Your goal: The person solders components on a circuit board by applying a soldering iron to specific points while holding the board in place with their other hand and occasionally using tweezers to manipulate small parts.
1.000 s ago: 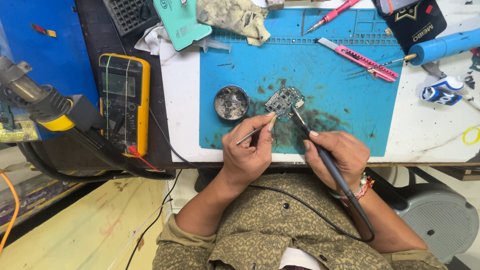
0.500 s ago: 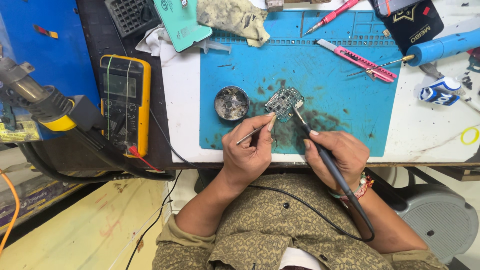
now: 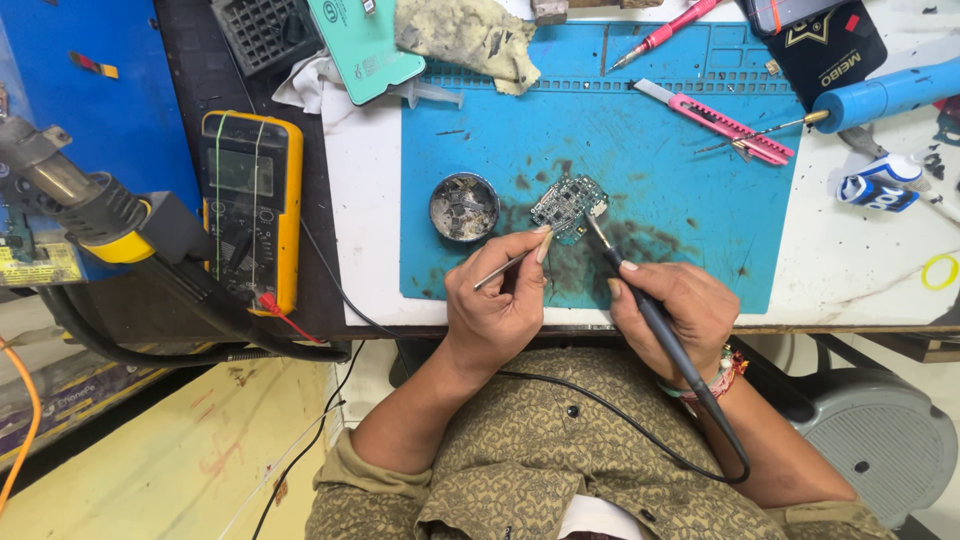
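1. Head view: one small green circuit board point(image 3: 568, 206) lies flat on the blue work mat point(image 3: 690, 200), just beyond both hands and between their tool tips.
2. The left hand point(image 3: 495, 310) is closed in a pinch around thin metal tweezers point(image 3: 512, 263), whose tips reach the board's near edge.
3. The right hand point(image 3: 675, 310) is wrapped pen-style around a black soldering iron point(image 3: 640, 300); its metal tip touches the board's right side, and its black cable point(image 3: 600, 410) loops back over the patterned shirt.
4. The mat is rubbery, rectangular, ridged along its far edge and stained dark around the board.
5. One round metal tin point(image 3: 464, 207) with a grimy inside stands on the mat just left of the board.
6. One yellow multimeter point(image 3: 250, 205), boxy, lies well left of the mat on the dark surface.
7. One pink utility knife point(image 3: 715, 122) lies on the mat's far right part; one soiled cloth point(image 3: 465, 35) lies crumpled at the far edge.
8. One hot-air gun point(image 3: 70, 195) with a metal nozzle sits far left.
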